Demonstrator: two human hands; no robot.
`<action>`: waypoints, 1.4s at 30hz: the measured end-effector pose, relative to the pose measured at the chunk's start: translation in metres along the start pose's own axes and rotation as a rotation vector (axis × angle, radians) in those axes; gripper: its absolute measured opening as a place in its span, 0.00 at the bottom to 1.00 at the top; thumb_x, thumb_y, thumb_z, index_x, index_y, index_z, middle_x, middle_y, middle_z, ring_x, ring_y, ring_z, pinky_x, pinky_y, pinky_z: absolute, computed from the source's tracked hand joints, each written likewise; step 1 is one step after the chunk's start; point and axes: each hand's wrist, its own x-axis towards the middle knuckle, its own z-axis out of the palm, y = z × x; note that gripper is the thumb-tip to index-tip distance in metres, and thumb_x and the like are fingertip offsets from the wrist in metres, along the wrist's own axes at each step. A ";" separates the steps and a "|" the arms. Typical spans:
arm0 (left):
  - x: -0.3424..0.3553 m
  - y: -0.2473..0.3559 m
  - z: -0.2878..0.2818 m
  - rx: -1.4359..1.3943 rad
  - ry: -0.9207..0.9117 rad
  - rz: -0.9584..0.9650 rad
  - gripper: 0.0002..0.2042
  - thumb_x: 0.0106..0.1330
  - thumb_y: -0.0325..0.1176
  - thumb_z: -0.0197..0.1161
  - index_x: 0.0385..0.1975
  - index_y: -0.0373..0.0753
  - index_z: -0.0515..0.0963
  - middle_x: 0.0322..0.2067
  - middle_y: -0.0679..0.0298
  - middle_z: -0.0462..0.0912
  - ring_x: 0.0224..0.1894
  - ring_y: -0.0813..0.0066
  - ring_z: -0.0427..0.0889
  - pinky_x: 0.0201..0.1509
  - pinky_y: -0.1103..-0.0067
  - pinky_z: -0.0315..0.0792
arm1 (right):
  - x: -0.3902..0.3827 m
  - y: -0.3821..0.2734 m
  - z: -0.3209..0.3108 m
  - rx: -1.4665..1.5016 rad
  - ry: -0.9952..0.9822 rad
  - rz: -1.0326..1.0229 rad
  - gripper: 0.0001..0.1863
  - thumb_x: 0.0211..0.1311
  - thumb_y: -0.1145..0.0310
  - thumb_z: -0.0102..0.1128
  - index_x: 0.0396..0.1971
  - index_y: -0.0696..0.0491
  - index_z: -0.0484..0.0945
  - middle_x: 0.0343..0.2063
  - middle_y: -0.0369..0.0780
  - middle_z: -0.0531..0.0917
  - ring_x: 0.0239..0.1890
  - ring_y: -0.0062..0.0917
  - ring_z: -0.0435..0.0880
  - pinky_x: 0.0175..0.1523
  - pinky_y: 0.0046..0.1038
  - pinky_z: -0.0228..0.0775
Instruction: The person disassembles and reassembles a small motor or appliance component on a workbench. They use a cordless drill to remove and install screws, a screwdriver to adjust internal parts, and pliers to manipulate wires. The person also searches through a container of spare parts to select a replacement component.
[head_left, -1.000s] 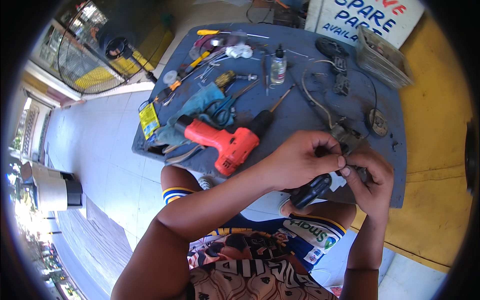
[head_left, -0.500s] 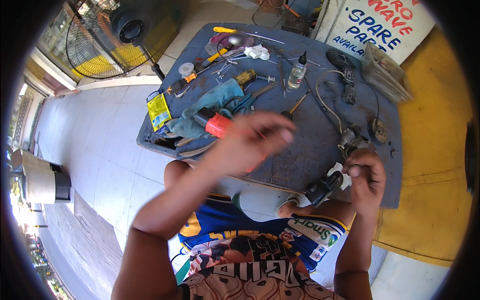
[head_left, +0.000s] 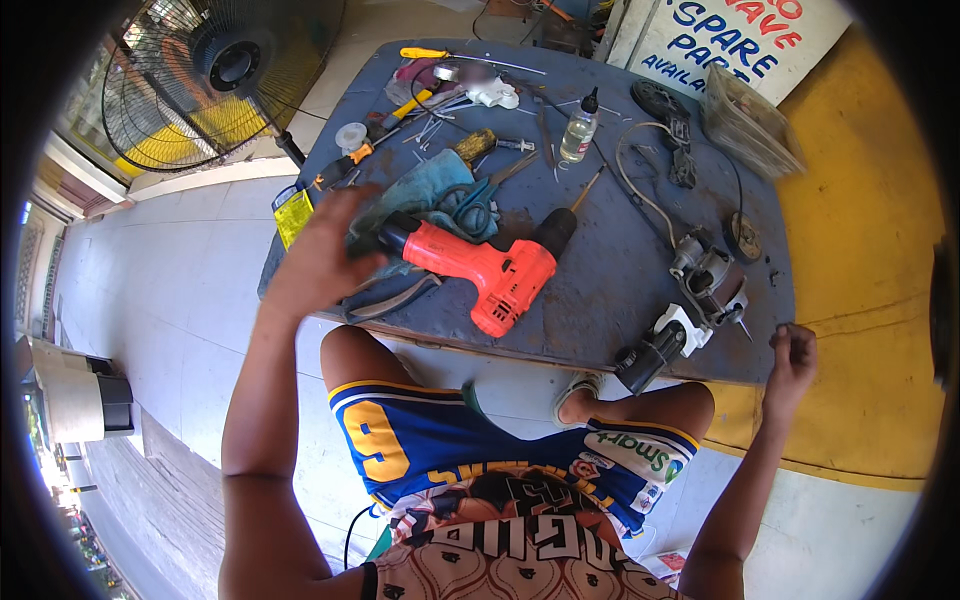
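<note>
My left hand (head_left: 325, 255), fingers apart and holding nothing, is over the table's left front, near a yellow packet (head_left: 292, 210), a blue cloth (head_left: 400, 200) and pliers (head_left: 390, 300). An orange cordless drill (head_left: 510, 275) lies right of it, a long bit in its chuck. My right hand (head_left: 790, 355) has curled fingers at the right table edge; anything inside is hidden. Left of it lie a silver motor-like part (head_left: 710, 280) with cord and a black-and-white part (head_left: 640, 360). Scissors (head_left: 470, 210), screwdrivers (head_left: 355, 160) and a clear dropper bottle (head_left: 578, 135) are farther back.
The grey table (head_left: 620, 250) also carries scattered rods and a plastic tray (head_left: 740, 110) at the back right. A standing fan (head_left: 235, 70) is at back left, a signboard (head_left: 720, 40) behind, a yellow surface (head_left: 850, 200) at right.
Both hands have left the silver part. My left hand has swept left across the drill and opened; my right hand has moved right to the table edge. The view has shifted slightly.
</note>
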 end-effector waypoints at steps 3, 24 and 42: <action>-0.001 -0.036 -0.029 -0.187 -0.173 -0.371 0.30 0.56 0.23 0.73 0.62 0.36 0.77 0.58 0.51 0.81 0.62 0.51 0.81 0.65 0.63 0.76 | 0.011 0.015 0.014 0.017 -0.068 -0.004 0.02 0.78 0.74 0.60 0.43 0.55 0.75 0.36 0.33 0.79 0.39 0.17 0.75 0.49 0.22 0.69; 0.009 -0.061 -0.142 0.567 -0.447 -0.288 0.21 0.56 0.15 0.54 0.51 0.35 0.72 0.43 0.41 0.80 0.49 0.33 0.76 0.54 0.57 0.73 | -0.044 -0.012 0.074 0.259 0.057 0.194 0.09 0.75 0.77 0.62 0.51 0.58 0.77 0.41 0.36 0.83 0.45 0.18 0.81 0.50 0.23 0.74; -0.057 0.229 0.169 -1.323 -0.499 -0.404 0.19 0.56 0.15 0.55 0.47 0.32 0.82 0.53 0.53 0.83 0.55 0.65 0.85 0.59 0.68 0.81 | 0.006 -0.038 0.102 0.811 -0.233 -0.070 0.06 0.78 0.74 0.62 0.49 0.59 0.77 0.43 0.39 0.86 0.46 0.23 0.87 0.54 0.27 0.80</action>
